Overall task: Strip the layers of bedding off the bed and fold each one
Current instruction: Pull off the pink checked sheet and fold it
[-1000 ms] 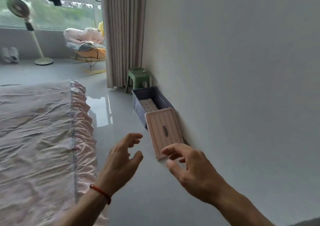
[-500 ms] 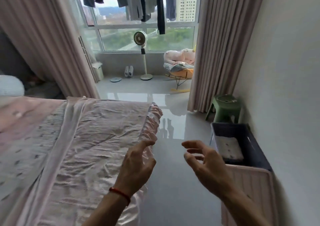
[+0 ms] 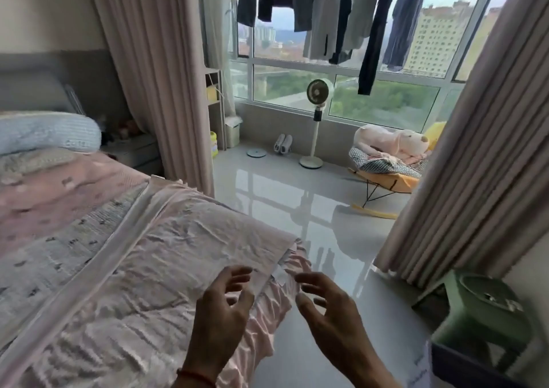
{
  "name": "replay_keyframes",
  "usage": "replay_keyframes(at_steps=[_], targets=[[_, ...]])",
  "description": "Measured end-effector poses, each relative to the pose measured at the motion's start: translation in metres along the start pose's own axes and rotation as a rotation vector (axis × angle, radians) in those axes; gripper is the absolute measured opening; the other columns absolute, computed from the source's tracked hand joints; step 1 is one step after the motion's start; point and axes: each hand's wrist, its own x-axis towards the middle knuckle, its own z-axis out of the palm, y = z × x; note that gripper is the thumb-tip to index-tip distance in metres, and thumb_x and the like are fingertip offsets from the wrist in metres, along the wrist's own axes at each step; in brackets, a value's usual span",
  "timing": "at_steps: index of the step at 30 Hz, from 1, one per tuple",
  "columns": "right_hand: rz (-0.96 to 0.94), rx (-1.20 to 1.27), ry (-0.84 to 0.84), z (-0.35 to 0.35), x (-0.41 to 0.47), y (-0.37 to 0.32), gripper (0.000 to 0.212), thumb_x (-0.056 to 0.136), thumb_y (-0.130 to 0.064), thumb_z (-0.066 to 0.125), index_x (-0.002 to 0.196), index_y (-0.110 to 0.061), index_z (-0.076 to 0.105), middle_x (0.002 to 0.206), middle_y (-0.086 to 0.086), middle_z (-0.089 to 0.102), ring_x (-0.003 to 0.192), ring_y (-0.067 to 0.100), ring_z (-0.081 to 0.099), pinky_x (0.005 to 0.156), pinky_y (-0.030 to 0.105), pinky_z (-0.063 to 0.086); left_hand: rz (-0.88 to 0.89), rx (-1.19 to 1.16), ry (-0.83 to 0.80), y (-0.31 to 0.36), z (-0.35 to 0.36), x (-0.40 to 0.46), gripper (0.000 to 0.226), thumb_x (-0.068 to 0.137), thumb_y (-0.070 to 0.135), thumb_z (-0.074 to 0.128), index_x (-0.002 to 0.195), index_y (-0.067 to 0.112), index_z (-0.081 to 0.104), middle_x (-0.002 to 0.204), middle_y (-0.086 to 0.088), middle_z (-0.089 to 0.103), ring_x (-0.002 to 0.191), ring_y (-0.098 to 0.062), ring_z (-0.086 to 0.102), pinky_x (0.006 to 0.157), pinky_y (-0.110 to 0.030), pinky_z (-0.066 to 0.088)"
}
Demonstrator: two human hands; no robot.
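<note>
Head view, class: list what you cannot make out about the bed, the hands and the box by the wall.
- Bed: its left side and near end are cut off by the picture's edges.
- Left hand and right hand: blurred; whether fingertips touch the pink cover is unclear.
- Box: cut off at the bottom right corner, contents hidden.
- Layers under the cover: hidden by it.

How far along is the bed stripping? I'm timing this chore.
Nothing looks done: no folded bedding shows. The pink quilt lies spread over the bed with its top edge turned back, and a pillow sits at the head. In hand: the left hand and right hand reach, fingers spread, for the quilt's ruffled corner. Left: stripping and folding every layer.
</note>
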Motion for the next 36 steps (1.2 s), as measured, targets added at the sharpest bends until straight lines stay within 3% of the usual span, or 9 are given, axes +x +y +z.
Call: replay_keyframes(at_steps=[5, 10, 13, 16, 21, 26, 30, 34, 36], targets=[[-0.003, -0.086, -0.045, -0.061, 0.142, 0.052, 0.028, 0.093, -0.034, 0.071, 0.116, -0.049, 0.064, 0.122, -0.04, 0.061, 0.119, -0.017, 0.054, 0.097, 0.008, 0.044, -0.041, 0.042, -0.071, 0.002, 0.096, 0.149, 0.035, 0.088, 0.009, 0.069, 0.107, 0.038, 0.067, 0.104, 0.019, 0.071, 0.098, 0.001, 0.065, 0.077, -0.018, 0.052], [0.022, 0.013, -0.005, -0.117, 0.291, 0.103, 0.023, 0.095, -0.03, 0.068, 0.113, -0.043, 0.068, 0.115, -0.03, 0.069, 0.113, -0.009, 0.061, 0.094, 0.021, 0.053, -0.027, 0.076, -0.077, 0.018, 0.176, 0.287, 0.033, 0.091, 0.013, 0.068, 0.116, 0.035, 0.066, 0.111, 0.019, 0.068, 0.102, 0.001, 0.063, 0.084, -0.023, 0.054], [0.003, 0.078, -0.074, -0.125, 0.368, 0.121, 0.022, 0.095, -0.023, 0.068, 0.11, -0.039, 0.071, 0.108, -0.026, 0.072, 0.109, -0.003, 0.066, 0.093, 0.028, 0.057, -0.248, -0.188, -0.059, 0.024, 0.208, 0.351, 0.021, 0.096, 0.017, 0.065, 0.114, 0.027, 0.07, 0.109, 0.003, 0.074, 0.1, -0.008, 0.068, 0.087, -0.032, 0.058], [-0.089, 0.128, -0.19, -0.15, 0.455, 0.148, 0.023, 0.095, -0.019, 0.068, 0.108, -0.038, 0.073, 0.108, -0.023, 0.072, 0.11, -0.001, 0.065, 0.091, 0.024, 0.057, -0.41, -0.476, 0.026, 0.034, 0.25, 0.417, 0.023, 0.1, 0.021, 0.055, 0.114, 0.013, 0.071, 0.111, -0.014, 0.074, 0.099, -0.029, 0.069, 0.089, -0.047, 0.055], [-0.155, 0.138, -0.353, -0.18, 0.581, 0.163, 0.023, 0.097, -0.014, 0.066, 0.105, -0.034, 0.074, 0.106, -0.029, 0.071, 0.104, -0.003, 0.068, 0.085, 0.017, 0.056, -0.46, -0.442, 0.208, 0.042, 0.288, 0.488, 0.034, 0.085, 0.03, 0.068, 0.115, 0.014, 0.069, 0.113, -0.015, 0.073, 0.091, -0.025, 0.067, 0.078, -0.039, 0.055], [-0.283, 0.111, -0.605, -0.153, 0.701, 0.143, 0.022, 0.098, -0.016, 0.065, 0.107, -0.035, 0.073, 0.106, -0.032, 0.069, 0.101, -0.003, 0.069, 0.081, 0.01, 0.053, -0.427, -0.328, 0.478, 0.03, 0.282, 0.557, 0.045, 0.079, 0.048, 0.057, 0.114, 0.022, 0.069, 0.112, -0.007, 0.072, 0.097, -0.022, 0.066, 0.083, -0.037, 0.055], [-0.333, 0.029, -0.786, -0.102, 0.787, 0.151, 0.021, 0.098, -0.015, 0.065, 0.103, -0.033, 0.074, 0.104, -0.033, 0.068, 0.094, -0.002, 0.07, 0.075, 0.009, 0.051, -0.445, -0.246, 0.504, -0.016, 0.286, 0.623, 0.056, 0.085, 0.066, 0.034, 0.133, 0.043, 0.052, 0.131, 0.011, 0.058, 0.117, -0.01, 0.059, 0.096, -0.037, 0.053], [-0.345, -0.098, -0.928, -0.045, 0.868, 0.16, 0.021, 0.095, -0.011, 0.066, 0.1, -0.029, 0.076, 0.097, -0.038, 0.066, 0.082, -0.005, 0.069, 0.067, 0.008, 0.048, -0.559, -0.233, 0.537, -0.065, 0.282, 0.686, 0.05, 0.084, 0.071, 0.029, 0.131, 0.058, 0.042, 0.143, 0.018, 0.047, 0.126, -0.006, 0.051, 0.097, -0.032, 0.052], [-0.346, -0.124, -0.984, -0.02, 0.911, 0.157, 0.023, 0.093, -0.01, 0.067, 0.097, -0.03, 0.076, 0.094, -0.038, 0.066, 0.082, -0.008, 0.068, 0.067, 0.006, 0.047, -0.592, -0.221, 0.577, -0.087, 0.274, 0.714, 0.062, 0.082, 0.078, 0.027, 0.139, 0.056, 0.037, 0.146, 0.028, 0.04, 0.136, -0.003, 0.042, 0.107, -0.034, 0.046]])
